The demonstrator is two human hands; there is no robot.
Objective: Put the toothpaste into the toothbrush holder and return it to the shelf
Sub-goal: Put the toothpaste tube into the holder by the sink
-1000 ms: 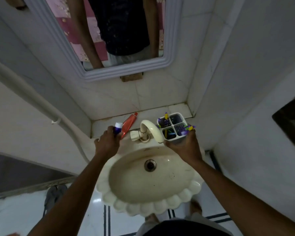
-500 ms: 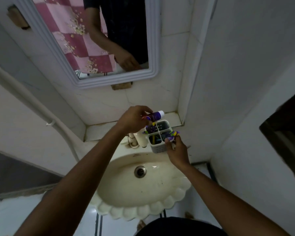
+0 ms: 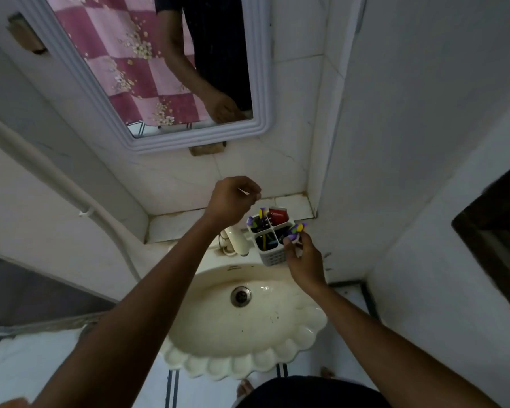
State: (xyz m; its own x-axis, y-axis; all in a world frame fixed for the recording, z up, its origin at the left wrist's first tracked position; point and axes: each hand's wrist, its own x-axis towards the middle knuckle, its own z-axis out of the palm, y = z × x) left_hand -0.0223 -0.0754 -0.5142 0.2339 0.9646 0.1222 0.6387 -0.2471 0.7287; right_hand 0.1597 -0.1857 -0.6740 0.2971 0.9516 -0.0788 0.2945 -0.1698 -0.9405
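The white four-compartment toothbrush holder (image 3: 273, 256) hangs above the basin's back rim, gripped at its right side by my right hand (image 3: 304, 260). The red toothpaste tube (image 3: 278, 217) stands in the holder's far-right compartment, its flat end sticking up. Purple and yellow toothbrushes (image 3: 296, 229) fill other compartments. My left hand (image 3: 233, 200) hovers just above and left of the holder, fingers loosely curled, apart from the tube and holding nothing that I can make out. The tiled shelf (image 3: 177, 225) runs along the wall behind the basin.
A cream scalloped washbasin (image 3: 242, 328) with a drain lies below my hands. Its tap (image 3: 237, 240) stands just left of the holder. A white-framed mirror (image 3: 259, 83) hangs above the shelf. A wall closes in on the right, and a pipe (image 3: 56, 181) slants down the left wall.
My left hand carried the toothpaste from the shelf over the holder, dropped it into the far-right compartment and let go. My right hand lifted the holder off the basin's edge.
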